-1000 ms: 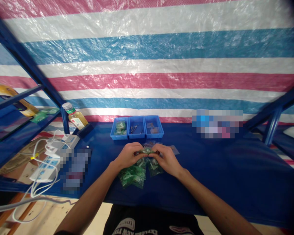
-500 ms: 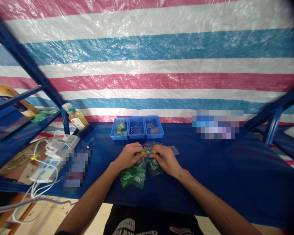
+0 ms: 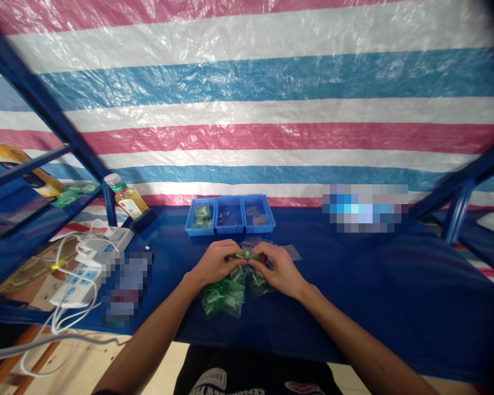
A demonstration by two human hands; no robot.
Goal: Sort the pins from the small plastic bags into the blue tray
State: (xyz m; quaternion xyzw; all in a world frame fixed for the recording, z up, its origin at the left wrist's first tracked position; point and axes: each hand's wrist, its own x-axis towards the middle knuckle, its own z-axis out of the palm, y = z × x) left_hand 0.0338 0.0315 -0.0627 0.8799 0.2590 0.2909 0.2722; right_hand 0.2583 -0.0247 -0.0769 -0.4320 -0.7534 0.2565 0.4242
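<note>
My left hand (image 3: 216,263) and my right hand (image 3: 278,270) meet above the blue table cover, and both pinch a small green-tinted plastic bag (image 3: 247,254). Its contents are hidden by my fingers. Directly below my hands lies a heap of green plastic bags (image 3: 223,296), with another bag (image 3: 258,283) beside it. A clear flat bag (image 3: 292,252) lies just beyond my right fingers. Farther back stands a blue three-compartment tray (image 3: 230,231), holding green bags, small metal pins and small clear bags.
A white power strip (image 3: 74,289) with tangled white cables sits at the left, next to a pixelated object (image 3: 127,285). A bottle (image 3: 127,196) stands at the back left. Another pixelated object (image 3: 364,208) lies back right. Blue shelf posts flank the table.
My hands stay together over the heap, with only slight finger shifts on the small green bag. Nothing else on the table has visibly moved.
</note>
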